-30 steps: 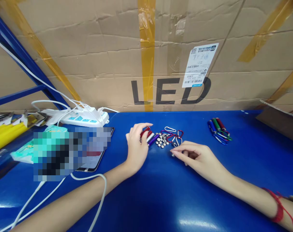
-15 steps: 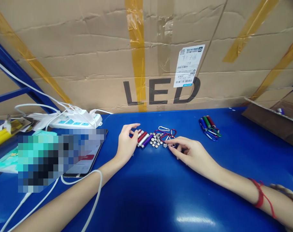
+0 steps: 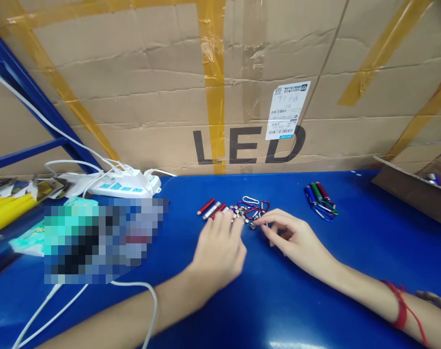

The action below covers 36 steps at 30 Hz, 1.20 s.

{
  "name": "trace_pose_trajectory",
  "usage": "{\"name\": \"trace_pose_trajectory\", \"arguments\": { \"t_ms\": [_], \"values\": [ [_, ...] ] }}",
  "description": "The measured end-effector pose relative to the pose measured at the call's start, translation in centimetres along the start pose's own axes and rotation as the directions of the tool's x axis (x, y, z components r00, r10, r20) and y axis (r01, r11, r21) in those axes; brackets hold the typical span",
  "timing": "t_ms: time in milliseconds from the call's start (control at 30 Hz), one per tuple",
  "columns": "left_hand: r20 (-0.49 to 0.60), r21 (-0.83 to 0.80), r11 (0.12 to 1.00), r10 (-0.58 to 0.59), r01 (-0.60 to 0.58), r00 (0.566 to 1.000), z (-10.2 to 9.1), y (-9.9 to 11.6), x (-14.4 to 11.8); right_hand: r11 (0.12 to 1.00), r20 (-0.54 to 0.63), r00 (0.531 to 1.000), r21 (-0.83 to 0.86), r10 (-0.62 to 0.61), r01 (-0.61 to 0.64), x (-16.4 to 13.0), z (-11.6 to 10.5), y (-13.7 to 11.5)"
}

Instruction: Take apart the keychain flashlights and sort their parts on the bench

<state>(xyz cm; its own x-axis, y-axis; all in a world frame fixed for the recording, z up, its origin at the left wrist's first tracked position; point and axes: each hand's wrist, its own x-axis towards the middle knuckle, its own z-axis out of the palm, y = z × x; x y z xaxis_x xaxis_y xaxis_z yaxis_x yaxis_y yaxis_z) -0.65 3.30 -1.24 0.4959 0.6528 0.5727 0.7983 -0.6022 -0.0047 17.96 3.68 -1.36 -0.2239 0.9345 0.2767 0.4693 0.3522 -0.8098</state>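
Observation:
My left hand (image 3: 220,247) is palm down over the near end of a row of small metal tubes, its bent fingertips partly hidden and slightly blurred. Red and silver tubes (image 3: 211,210) show beyond those fingers. Opposite, my right hand (image 3: 296,240) has thumb and index finger drawn together at a small silver cap (image 3: 253,226) by the edge of a pile. Several round silver pieces (image 3: 238,211) make up that pile, between the two hands. Behind it lie a silver carabiner (image 3: 250,199) and several red and purple carabiners (image 3: 265,207).
Finished-looking blue, green and red tubes with carabiners (image 3: 318,194) lie at the back right, near an open carton (image 3: 409,186). A white power strip (image 3: 126,186), white cables (image 3: 153,295) and a pixelated patch occupy the left. A large cardboard box (image 3: 162,97) stands behind the blue table (image 3: 278,310).
My left hand has come nearer and to the right, turning palm down and uncovering the left tubes. My right hand keeps its pinch by the pile. The camera view has shifted slightly.

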Motion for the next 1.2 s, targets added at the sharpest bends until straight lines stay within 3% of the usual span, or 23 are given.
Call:
{"name": "trace_pose_trajectory", "arguments": {
  "t_ms": [67,233,400,533,667,867,1200],
  "values": [
    [0.057,0.218,0.975,0.024,-0.036,0.998,-0.4,1.7,-1.1,1.000,-0.006,1.000,0.002,-0.006,0.006,-0.1,-0.1,0.1],
    [0.230,0.459,0.887,-0.184,0.060,0.956,-1.4,3.3,-2.3,1.000,-0.031,0.999,0.001,-0.018,0.018,0.0,-0.2,0.2],
    [0.323,0.557,0.826,-0.316,0.091,0.892,-1.8,3.2,-2.1,1.000,-0.029,1.000,0.004,-0.009,0.009,0.1,-0.2,0.2],
    [0.349,0.566,0.820,-0.333,0.086,0.876,-1.9,3.2,-2.1,1.000,-0.031,0.999,0.014,-0.008,0.008,0.2,-0.1,0.1],
    [0.335,0.556,0.830,-0.276,0.048,0.901,-1.6,3.2,-2.2,1.000,-0.022,1.000,0.024,-0.008,0.009,0.2,-0.2,0.0],
    [0.260,0.462,0.884,-0.053,-0.076,0.964,-0.9,3.3,-2.5,0.999,-0.025,1.000,0.035,-0.010,0.011,0.3,-0.2,0.0],
    [0.192,0.502,0.864,-0.134,0.020,0.972,-0.6,2.3,-3.5,0.999,-0.012,1.000,0.035,-0.015,0.016,0.3,-0.2,0.1]
  ]
}}
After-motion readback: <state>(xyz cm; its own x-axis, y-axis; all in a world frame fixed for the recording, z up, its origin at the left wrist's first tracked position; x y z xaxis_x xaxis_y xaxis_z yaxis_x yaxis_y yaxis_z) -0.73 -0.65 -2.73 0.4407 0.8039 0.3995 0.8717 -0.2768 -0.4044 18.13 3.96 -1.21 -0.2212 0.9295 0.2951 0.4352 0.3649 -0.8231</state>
